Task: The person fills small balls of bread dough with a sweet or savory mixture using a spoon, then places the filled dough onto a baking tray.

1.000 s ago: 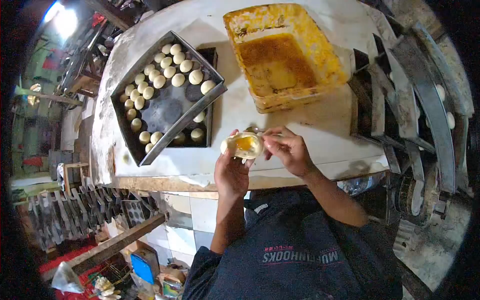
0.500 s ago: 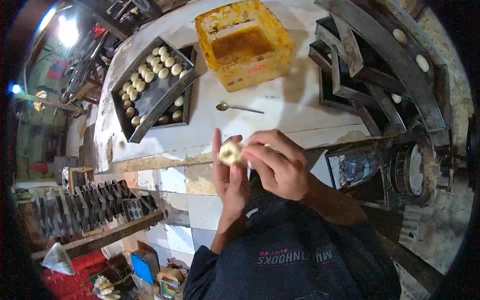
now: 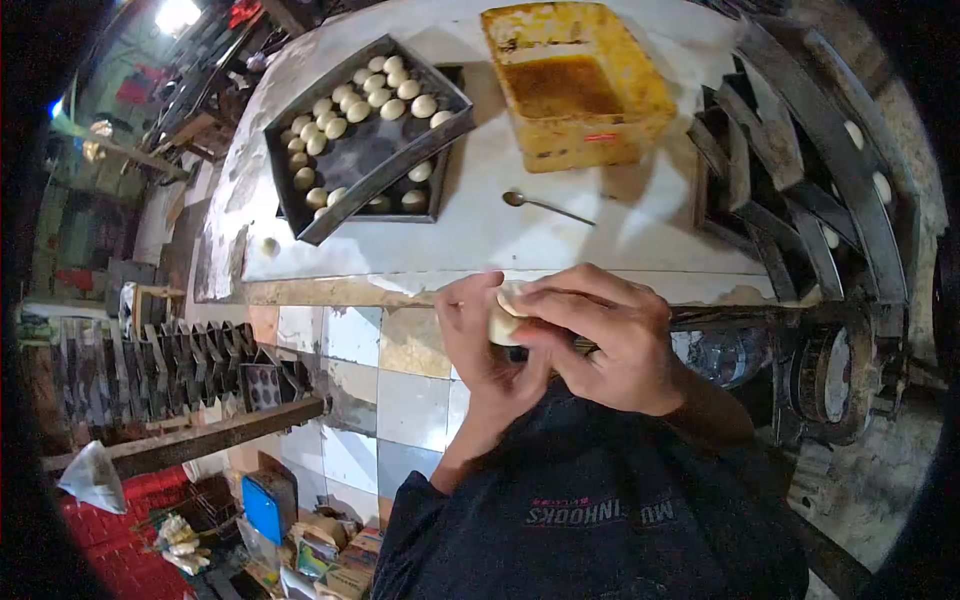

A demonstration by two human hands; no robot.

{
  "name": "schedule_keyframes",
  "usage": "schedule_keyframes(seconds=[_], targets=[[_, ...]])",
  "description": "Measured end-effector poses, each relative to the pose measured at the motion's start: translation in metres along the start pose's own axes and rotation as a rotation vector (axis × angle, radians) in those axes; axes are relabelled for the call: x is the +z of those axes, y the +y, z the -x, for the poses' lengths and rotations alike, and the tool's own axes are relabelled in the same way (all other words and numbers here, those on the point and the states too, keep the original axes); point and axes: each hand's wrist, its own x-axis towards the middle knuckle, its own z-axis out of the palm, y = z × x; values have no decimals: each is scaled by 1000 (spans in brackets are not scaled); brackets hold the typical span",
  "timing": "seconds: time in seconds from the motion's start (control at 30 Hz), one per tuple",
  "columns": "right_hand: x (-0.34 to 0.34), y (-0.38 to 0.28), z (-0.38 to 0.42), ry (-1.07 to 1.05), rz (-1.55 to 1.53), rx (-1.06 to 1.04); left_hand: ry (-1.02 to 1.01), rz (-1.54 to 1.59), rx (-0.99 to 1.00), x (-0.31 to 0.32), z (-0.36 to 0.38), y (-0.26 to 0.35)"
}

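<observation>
In front of my chest, both hands hold one pale piece of dough (image 3: 506,326). My left hand (image 3: 478,345) cups it from the left and below, with the fingers curled around it. My right hand (image 3: 612,335) pinches its upper and right side between thumb and fingers. Parts of the dough are hidden behind my fingers. Beyond my hands, a spoon (image 3: 551,208) lies on the white tabletop. A dark metal tray (image 3: 372,195) at the back left carries several pale dough balls (image 3: 357,110).
A yellow-smeared plastic tub (image 3: 585,140) with brown contents stands at the back. Dark trays (image 3: 800,180) are stacked at the right, some with dough balls. A single dough ball (image 3: 267,246) sits near the table's left edge. More dark trays (image 3: 150,375) stand in a rack lower left.
My right hand has closed further over the dough, covering the dark hollow that faced up earlier. My left fingers have curled in. The camera view has shifted, so the table things appear farther right.
</observation>
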Motion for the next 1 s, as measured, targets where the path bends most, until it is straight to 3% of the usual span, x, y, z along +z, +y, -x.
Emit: schedule_keyframes(seconds=[0.03,0.07,0.13,0.17,0.2,0.23,0.3,0.33,0.37,0.5,0.57,0.6,0.63,0.7,0.77,0.8,0.87,0.9,0.97,1.0], targets=[[7,2,-8,-4,4,-81,117,367,-166,-6,-6,0],[14,4,-16,-6,7,-160,81,586,-354,-20,-10,0],[26,2,-36,-9,-39,-115,18,805,-379,-41,-16,-24],[30,-2,-46,-1,-79,-71,83,960,-372,-44,-18,-29],[33,-15,-54,21,-139,171,84,960,-381,-49,-24,-39],[40,-14,-54,20,-137,181,26,930,-191,-50,-31,-52],[51,-5,-51,-8,-403,282,-41,912,-10,-54,-45,-62],[56,-1,-53,84,-310,58,-53,780,27,-56,-54,-63],[51,-4,-54,71,-224,-27,28,725,7,-48,-62,-55],[41,5,-49,157,37,-196,155,656,47,-13,-81,-48],[26,23,-42,343,-218,-237,-80,887,-74,8,-91,-30],[3,31,-35,225,-252,-161,-253,909,-55,21,-99,-35],[-9,37,-32,248,-227,-170,-431,931,-35,39,-110,-35],[-37,47,-18,95,-290,154,-415,956,172,84,-121,-20],[-87,53,-13,47,-34,138,-387,726,291,114,-120,-10],[-117,55,-3,7,105,145,-280,743,194,137,-115,8],[-169,52,15,-10,275,158,-547,341,-9,164,-109,23],[-190,48,21,75,386,54,-702,124,-64,177,-106,30],[-223,40,23,153,513,-50,-878,413,-221,229,-77,35],[-234,38,21,22,611,-127,-962,561,-259,248,-72,47]])
